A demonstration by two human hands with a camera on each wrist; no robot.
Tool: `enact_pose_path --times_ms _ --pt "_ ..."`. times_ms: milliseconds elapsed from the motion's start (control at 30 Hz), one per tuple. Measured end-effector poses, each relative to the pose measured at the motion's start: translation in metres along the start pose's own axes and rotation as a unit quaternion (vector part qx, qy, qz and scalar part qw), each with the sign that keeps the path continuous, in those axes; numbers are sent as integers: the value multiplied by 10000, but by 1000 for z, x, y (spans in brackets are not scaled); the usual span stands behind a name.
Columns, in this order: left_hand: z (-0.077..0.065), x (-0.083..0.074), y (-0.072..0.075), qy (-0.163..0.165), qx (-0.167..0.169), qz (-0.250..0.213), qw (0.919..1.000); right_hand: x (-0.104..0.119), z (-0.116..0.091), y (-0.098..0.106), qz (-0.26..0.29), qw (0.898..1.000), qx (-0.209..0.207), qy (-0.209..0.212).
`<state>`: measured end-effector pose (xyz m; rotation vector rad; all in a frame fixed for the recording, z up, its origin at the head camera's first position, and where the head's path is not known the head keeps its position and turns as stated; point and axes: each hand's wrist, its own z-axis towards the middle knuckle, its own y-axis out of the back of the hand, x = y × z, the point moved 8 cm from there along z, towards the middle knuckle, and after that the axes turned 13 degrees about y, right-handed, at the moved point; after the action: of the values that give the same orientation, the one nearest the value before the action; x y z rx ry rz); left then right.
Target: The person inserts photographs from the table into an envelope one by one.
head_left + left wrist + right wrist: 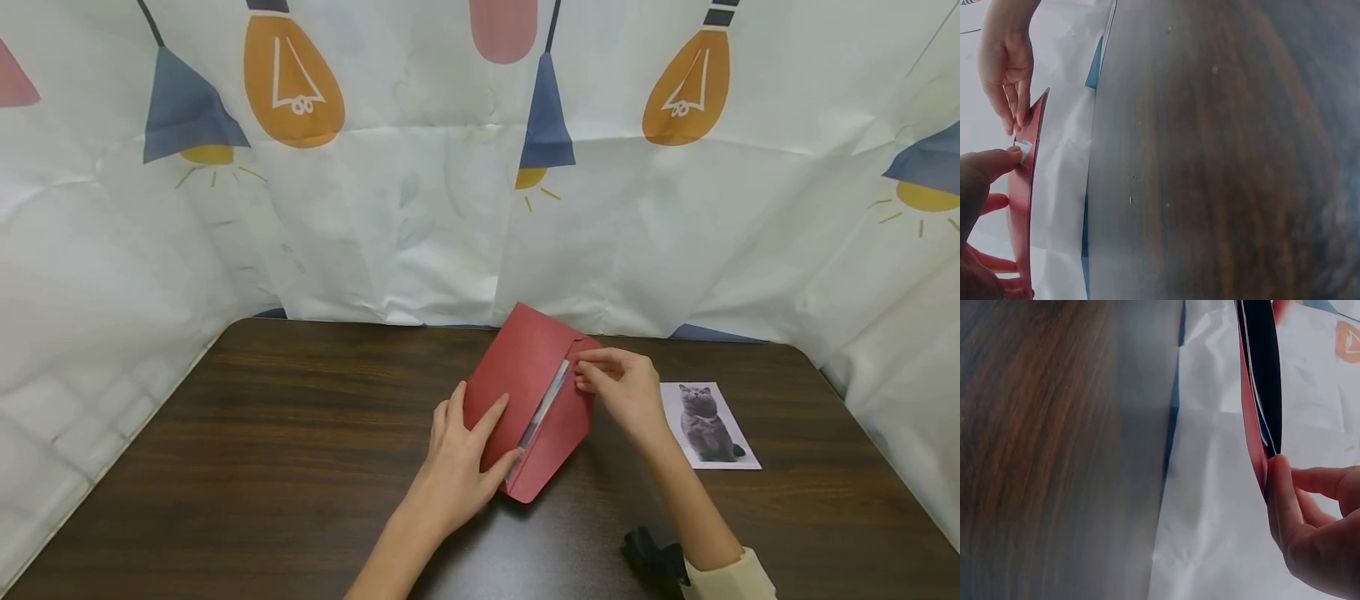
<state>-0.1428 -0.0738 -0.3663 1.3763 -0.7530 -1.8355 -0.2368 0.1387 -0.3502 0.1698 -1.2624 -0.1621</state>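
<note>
"While I watch the head view from my remote desk, where is the red envelope [501,375]?"

"Centre of the frame, tilted, a pale sheet [552,390] showing in its opening. My left hand [459,468] grips its lower left side; my right hand [622,387] pinches its edge at upper right. The cat picture [703,427] lies on the table [300,433], right of centre."

"Left wrist view?"

"Envelope at far left. My left thumb is at the opening; whether it presses the sheet, I can't tell. I'd want that grip firm but light, against creasing."

"Right wrist?"

"Envelope at upper right, pale paper between its red and shadowed sides, my right fingertips narrow on its lower end. I judge gentle, even tension best; tugging one corner could tear it."
</note>
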Motion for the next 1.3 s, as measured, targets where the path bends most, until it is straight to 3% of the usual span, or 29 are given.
enact_pose_path --times_ms 367,800,1067,1300 --pt "2 7 2 159 58 -66 9998 0 6 17 -229 9995 -119 195" --pt "5 15 7 345 96 -81 9993 -3 11 49 -1167 9918 -184 483" --pt "7 16 8 490 194 -114 9985 -6 11 72 -1819 9814 -181 578" --pt "7 16 10 407 184 -139 9989 -12 11 91 -2303 9713 -100 586"
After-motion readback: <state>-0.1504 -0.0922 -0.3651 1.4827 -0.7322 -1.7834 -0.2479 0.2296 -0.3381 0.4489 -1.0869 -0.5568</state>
